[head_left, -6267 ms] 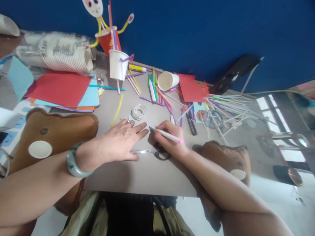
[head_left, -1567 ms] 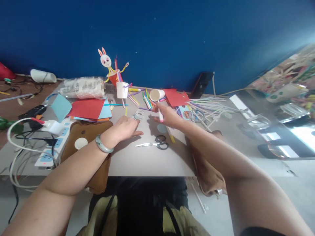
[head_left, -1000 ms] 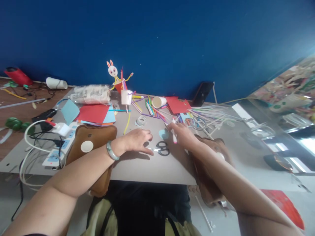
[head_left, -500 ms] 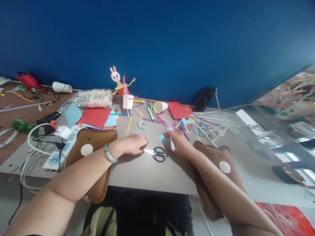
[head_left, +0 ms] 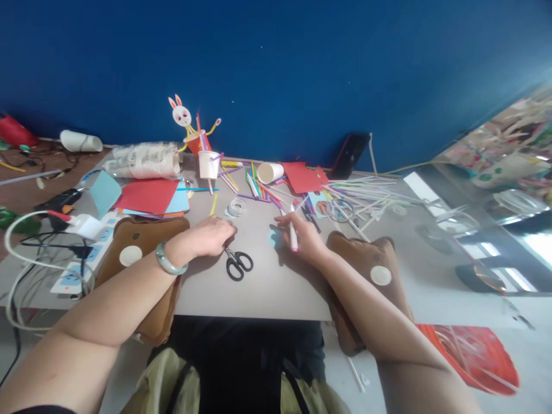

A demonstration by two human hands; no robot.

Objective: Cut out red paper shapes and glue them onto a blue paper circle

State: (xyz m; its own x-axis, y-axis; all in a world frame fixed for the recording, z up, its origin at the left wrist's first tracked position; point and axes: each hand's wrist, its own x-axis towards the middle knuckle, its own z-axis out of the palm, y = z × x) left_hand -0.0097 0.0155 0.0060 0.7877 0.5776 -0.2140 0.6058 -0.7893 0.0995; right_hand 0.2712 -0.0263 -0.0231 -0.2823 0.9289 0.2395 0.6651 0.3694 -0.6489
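My left hand (head_left: 213,236) lies low over the table, its fingers closed on the blade end of a pair of black-handled scissors (head_left: 239,264). The handles point toward me; the blades are mostly hidden. In my right hand (head_left: 304,236) a white marker (head_left: 293,233) with a pink end sits between the fingers. Beside those fingertips lies a small light-blue paper piece (head_left: 275,237), partly covered by the hand's shadow. Just beyond my left hand is a roll of clear tape (head_left: 237,207).
Brown cushions (head_left: 142,259) lie under both forearms. Behind stand a rabbit figure (head_left: 181,116) and a white cup (head_left: 209,165) holding sticks. Red paper (head_left: 146,195), scattered markers (head_left: 254,184) and pale straws (head_left: 366,198) spread along the back. A power strip (head_left: 86,259) with cables is left.
My left hand has drawn the scissors leftward, and their handles have swung toward me. My right hand keeps the marker, moved slightly off the blue paper. The whole view has shifted a little.
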